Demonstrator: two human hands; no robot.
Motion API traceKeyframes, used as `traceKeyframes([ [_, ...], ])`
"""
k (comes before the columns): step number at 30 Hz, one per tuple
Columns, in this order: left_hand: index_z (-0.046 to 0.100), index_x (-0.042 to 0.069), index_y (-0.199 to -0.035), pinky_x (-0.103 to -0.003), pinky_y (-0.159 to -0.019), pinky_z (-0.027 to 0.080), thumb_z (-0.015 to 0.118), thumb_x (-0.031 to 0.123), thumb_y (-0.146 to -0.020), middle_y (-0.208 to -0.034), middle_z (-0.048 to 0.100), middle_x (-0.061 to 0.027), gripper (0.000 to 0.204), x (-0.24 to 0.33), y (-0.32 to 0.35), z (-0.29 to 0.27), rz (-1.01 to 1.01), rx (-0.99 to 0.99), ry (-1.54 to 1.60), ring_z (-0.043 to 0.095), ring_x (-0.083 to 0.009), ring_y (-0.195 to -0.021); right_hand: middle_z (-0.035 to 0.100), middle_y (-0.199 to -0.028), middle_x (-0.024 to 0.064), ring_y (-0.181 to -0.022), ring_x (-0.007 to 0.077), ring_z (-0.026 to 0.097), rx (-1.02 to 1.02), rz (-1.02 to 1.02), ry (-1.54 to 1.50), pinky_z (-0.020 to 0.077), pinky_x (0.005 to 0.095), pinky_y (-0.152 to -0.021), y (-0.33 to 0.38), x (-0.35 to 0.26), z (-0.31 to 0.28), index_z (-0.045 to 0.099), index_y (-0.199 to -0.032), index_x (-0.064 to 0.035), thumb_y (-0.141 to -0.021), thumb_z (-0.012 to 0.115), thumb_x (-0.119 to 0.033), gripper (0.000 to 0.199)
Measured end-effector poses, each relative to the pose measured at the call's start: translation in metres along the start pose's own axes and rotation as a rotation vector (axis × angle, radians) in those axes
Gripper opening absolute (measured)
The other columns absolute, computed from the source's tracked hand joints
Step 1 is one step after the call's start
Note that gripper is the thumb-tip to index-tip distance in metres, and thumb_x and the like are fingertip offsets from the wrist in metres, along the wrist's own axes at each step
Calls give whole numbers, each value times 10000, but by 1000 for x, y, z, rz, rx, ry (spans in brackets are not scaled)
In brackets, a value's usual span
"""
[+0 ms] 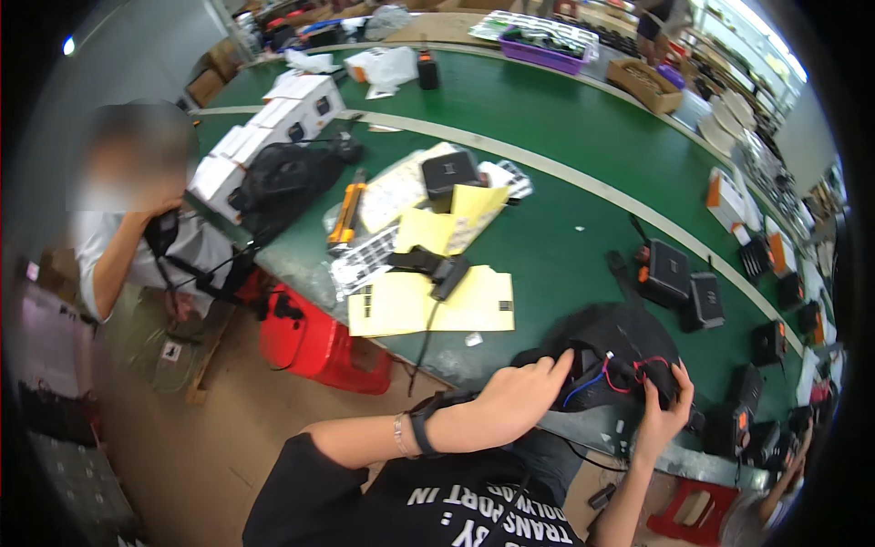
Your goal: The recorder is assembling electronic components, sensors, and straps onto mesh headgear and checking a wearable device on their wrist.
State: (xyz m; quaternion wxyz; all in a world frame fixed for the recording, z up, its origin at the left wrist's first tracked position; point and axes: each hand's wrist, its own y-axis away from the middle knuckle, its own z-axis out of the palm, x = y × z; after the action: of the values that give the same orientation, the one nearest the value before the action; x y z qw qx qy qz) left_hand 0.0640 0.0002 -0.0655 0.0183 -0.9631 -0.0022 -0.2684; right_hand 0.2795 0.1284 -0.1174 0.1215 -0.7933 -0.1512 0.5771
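A black, rounded, cap-like fabric piece (643, 330) lies at the table's near edge, with a red and a blue wire showing on it. My left hand (510, 401) reaches over its left side, fingers bent together against the dark material. What lies between those fingertips is hidden. At its right side, my right hand (668, 415) has thumb and fingers closed round a dark part of the piece, beside the red wire. Just left of my left hand, a black strap with a small box-shaped device (447, 276) rests on yellow sheets (387, 312).
Black box devices (668, 273) stand beyond the cap-like piece, with several more along the right edge. A black box (449, 171) and an orange-black tool (348, 211) sit farther left. White boxes (273, 123) line the far left. Another person sits left, near a red stool (310, 342).
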Motion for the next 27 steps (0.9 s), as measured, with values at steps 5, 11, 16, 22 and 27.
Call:
traceKeyframes([
  [5,518,10,-1203,-365,-863,467,579,155,-855,-1220,527,-185,382,-23,19,-24,28,15,377,552,-299,-1088,508,-1283,154,-1159,252,492,-26,-39,122,359,340,-983,-26,10,-10,557,-1100,-2,-722,672,2,395],
  [11,584,30,-1090,-299,-798,417,649,119,-800,-1038,594,-93,310,-110,37,-58,-488,739,170,546,-206,-935,506,-1277,127,-1173,261,475,-14,-215,362,344,352,-996,-17,-35,-27,557,-1135,-14,-709,621,31,433],
  [16,546,9,-1042,-340,-770,413,732,157,-719,-878,559,-89,401,-131,24,-33,-534,613,-75,522,-228,-829,527,-1229,130,-1125,248,495,127,-176,210,354,362,-971,-4,-45,-29,570,-1085,-12,-766,570,45,324],
  [22,484,-57,-1114,-242,-641,427,722,108,-750,-900,590,-82,465,-109,12,-22,-553,678,359,504,-102,-714,538,-1191,138,-1120,238,498,211,-109,114,347,351,-979,16,-48,-38,569,-1058,1,-774,557,63,291],
  [27,471,-48,-1195,-234,-726,466,597,43,-836,-950,584,-69,391,-64,25,-41,-60,561,1262,553,-104,-814,543,-1165,156,-1092,239,511,79,-145,-73,366,342,-961,19,-76,-22,575,-1038,16,-772,599,21,267],
])
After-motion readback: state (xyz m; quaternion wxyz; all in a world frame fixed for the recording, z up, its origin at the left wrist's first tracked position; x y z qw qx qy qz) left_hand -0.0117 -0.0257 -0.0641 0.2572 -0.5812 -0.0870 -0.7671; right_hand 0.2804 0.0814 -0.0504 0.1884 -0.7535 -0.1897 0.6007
